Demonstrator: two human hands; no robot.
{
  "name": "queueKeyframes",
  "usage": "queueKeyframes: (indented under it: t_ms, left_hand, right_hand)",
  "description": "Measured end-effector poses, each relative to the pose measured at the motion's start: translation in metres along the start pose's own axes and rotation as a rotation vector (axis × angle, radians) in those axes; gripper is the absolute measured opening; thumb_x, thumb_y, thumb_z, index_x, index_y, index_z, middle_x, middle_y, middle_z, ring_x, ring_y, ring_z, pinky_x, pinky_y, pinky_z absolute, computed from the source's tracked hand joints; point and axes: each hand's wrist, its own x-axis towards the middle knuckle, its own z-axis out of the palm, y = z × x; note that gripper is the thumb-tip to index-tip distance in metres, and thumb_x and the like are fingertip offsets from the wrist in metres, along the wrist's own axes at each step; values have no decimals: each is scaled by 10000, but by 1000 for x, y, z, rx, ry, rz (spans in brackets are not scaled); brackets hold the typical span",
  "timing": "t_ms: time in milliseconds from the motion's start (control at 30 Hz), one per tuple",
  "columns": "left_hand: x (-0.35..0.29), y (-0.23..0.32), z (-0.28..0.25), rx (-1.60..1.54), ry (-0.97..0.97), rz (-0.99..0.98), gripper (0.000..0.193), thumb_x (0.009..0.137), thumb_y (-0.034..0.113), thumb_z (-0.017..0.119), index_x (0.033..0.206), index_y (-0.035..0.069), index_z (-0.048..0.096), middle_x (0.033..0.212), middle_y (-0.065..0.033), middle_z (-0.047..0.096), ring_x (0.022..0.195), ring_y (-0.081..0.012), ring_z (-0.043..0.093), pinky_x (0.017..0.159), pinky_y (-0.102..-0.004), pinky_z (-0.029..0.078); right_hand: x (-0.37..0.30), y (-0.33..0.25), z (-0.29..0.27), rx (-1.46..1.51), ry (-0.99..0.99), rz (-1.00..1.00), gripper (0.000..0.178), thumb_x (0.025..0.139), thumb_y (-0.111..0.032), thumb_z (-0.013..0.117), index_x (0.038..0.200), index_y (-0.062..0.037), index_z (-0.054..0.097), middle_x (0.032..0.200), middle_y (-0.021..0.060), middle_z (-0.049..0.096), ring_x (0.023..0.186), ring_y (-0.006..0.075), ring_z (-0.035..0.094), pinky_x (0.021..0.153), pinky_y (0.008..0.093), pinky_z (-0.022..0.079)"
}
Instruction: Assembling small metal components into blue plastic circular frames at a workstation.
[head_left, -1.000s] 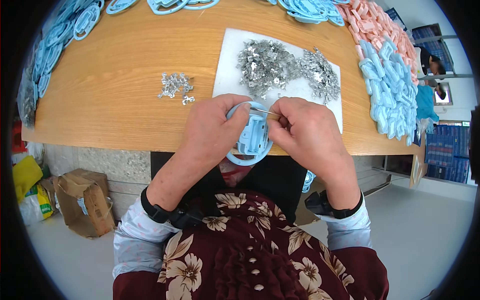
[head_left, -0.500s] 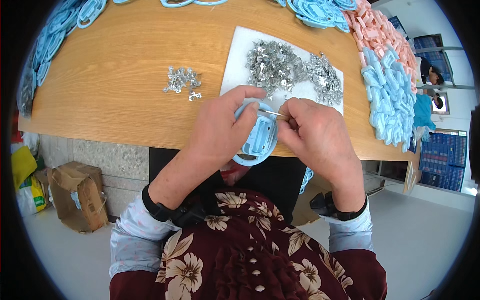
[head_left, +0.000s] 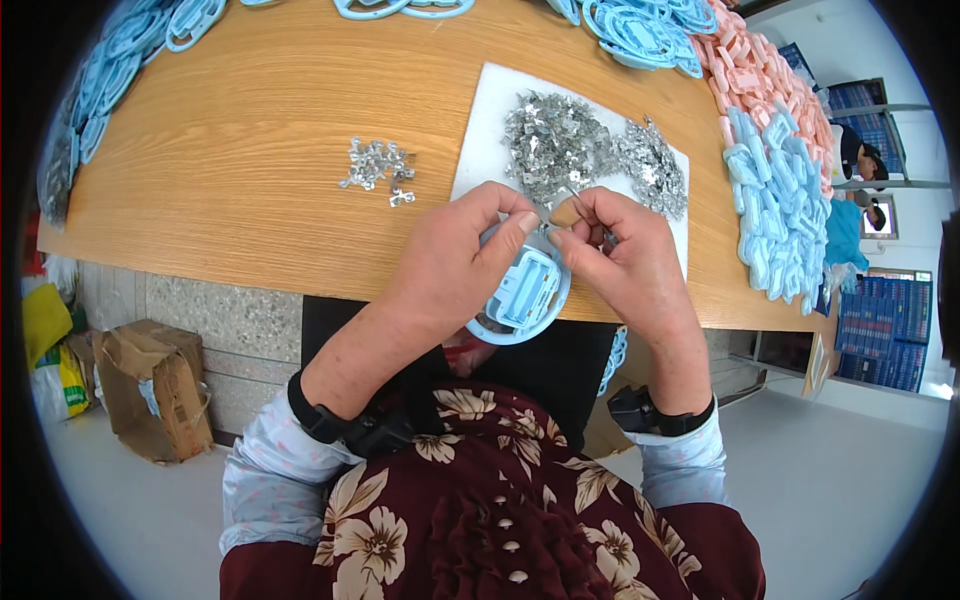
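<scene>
Left hand (head_left: 470, 245) grips blue frame (head_left: 524, 293) at its top; right hand (head_left: 620, 245) apparently pinches a tool (head_left: 573, 191).

On the floor to your left, an open, worn cardboard box (head_left: 178, 405), just beside it a yellow-and-green bag (head_left: 77, 388), behind them a speckled grey panel (head_left: 235, 315), far to your right, blue stacks (head_left: 885, 330), a person (head_left: 852, 150) in the background
</scene>
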Motion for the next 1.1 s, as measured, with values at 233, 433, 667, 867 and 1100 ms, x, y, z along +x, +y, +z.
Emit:
queueKeyframes:
  t_ms: [233, 433, 667, 867, 1100]
  left_hand:
    - [0, 4, -3, -58, 1, -20, 180, 1057, 180, 599, 1069, 3, 628, 835, 40, 644, 737, -8, 541, 609, -203, 466]
    - [-1, 4, 0, -13, 42, -3, 182, 1057, 180, 597, 1065, 1, 630, 827, 33, 643, 718, -10, 534, 588, -203, 449]
    - [-1, 10, -2, -8, 28, -61, 198, 1057, 176, 589, 1096, -11, 639, 875, 1, 685, 778, -31, 590, 675, -219, 498]
    - [1, 8, 0, 26, 64, -48, 232, 1054, 148, 572, 1167, -36, 658, 931, -43, 724, 825, -62, 642, 718, -240, 524]
    - [2, 7, 0, 73, 64, -56, 250, 1051, 155, 569, 1159, -45, 674, 927, -53, 731, 825, -66, 647, 720, -248, 528]
  right_hand:
    - [2, 7, 14, 262, 29, 60, 186, 868, -124, 730, 957, 24, 661, 732, -5, 582, 671, 66, 508, 587, 259, 443]
    - [2, 5, 17, 322, 53, 91, 175, 876, -118, 718, 962, 24, 662, 745, -29, 578, 689, 40, 495, 605, 229, 420]
    - [7, 19, 18, 316, 66, 86, 228, 833, -138, 721, 961, 37, 650, 712, -13, 550, 664, 69, 476, 586, 268, 418]
    - [-9, 10, -1, 78, 21, 25, 147, 806, -119, 731, 845, -11, 638, 648, 17, 501, 595, 114, 463, 546, 302, 402]
    - [-12, -5, 4, -196, 28, -107, 142, 791, -119, 746, 783, -60, 617, 663, 87, 594, 587, 286, 591, 544, 391, 465]
